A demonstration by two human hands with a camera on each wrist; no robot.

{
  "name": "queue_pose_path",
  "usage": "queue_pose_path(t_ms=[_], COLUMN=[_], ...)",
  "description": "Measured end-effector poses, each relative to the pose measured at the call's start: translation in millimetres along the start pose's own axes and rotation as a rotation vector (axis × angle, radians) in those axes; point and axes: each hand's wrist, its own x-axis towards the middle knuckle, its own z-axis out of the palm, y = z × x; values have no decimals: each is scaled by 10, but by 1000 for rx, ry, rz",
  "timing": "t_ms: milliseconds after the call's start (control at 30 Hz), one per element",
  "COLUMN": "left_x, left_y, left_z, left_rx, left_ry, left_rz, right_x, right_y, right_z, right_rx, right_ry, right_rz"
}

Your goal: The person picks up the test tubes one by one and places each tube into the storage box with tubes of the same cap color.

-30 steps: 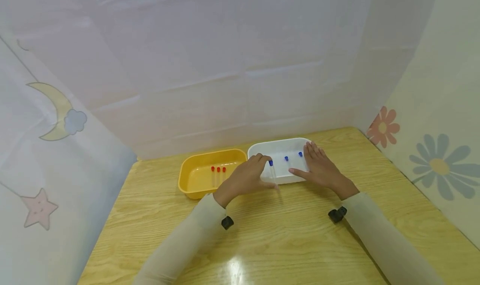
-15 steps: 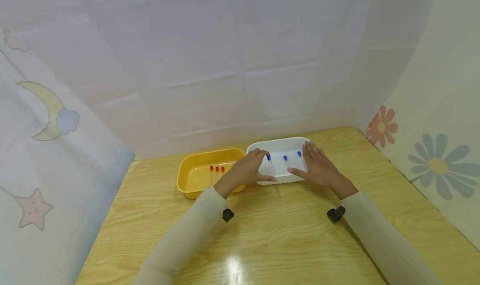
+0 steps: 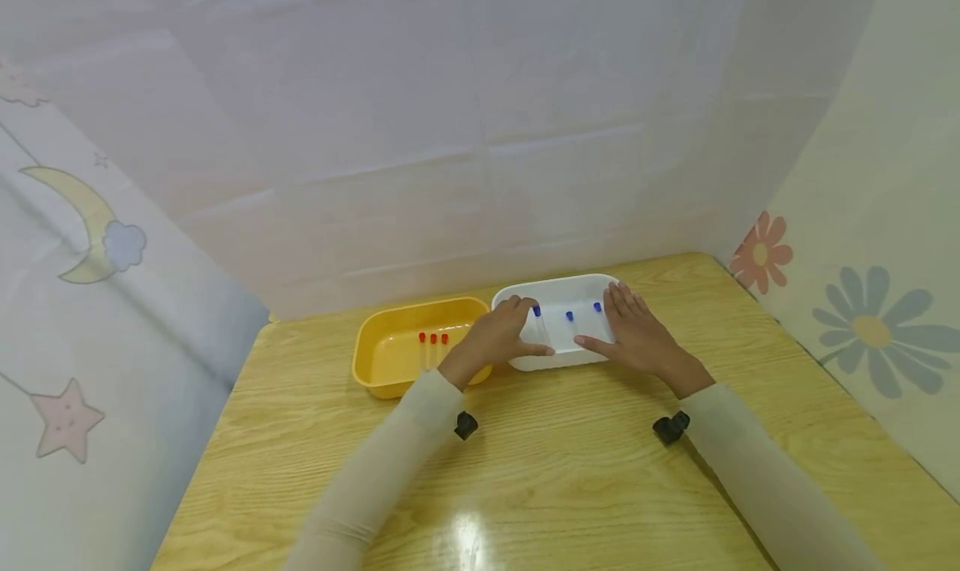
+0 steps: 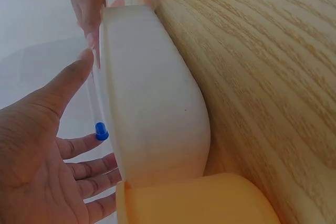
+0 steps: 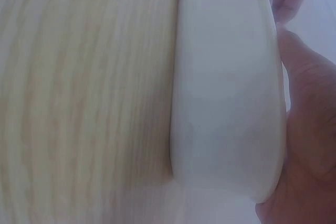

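Observation:
My left hand [image 3: 495, 335] is over the left part of the white tray [image 3: 555, 286]. Between its thumb and index finger it holds a clear test tube with a blue cap [image 4: 101, 131], the fingertip at the cap and the thumb at the other end. Whether the tube touches the tray floor I cannot tell. At the tray's right end rests my right hand [image 3: 641, 335], fingers straight along the rim and thumb near the front edge. Two more blue-capped tubes lie inside the tray, one with its cap [image 3: 569, 316] mid-tray and another cap [image 3: 597, 307] beside the right hand.
A yellow tray [image 3: 365, 363] stands against the white one on its left, partly behind the left wrist. Three red-capped tubes [image 3: 433, 338] lie in it side by side. Both trays sit near the back of the wooden table [image 3: 570, 471], before a cloth backdrop [image 3: 375, 137].
The left hand has carried the blue-capped tube away from me and down into the white tray, in line with the other two. The right hand has stayed on the rim.

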Motion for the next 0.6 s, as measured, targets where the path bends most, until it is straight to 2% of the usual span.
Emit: queue_pose_path(t_ms=[333,600], left_x=[67,144], left_y=[40,-8], left_z=[1,41], left_rx=[84,36], left_ry=[42,34], left_rz=[-19,-28], right_x=[2,5], right_y=[-15,-29], right_z=[-4,-28], right_rx=[9,-6], right_ry=[-1,-18], right_rz=[-4,8])
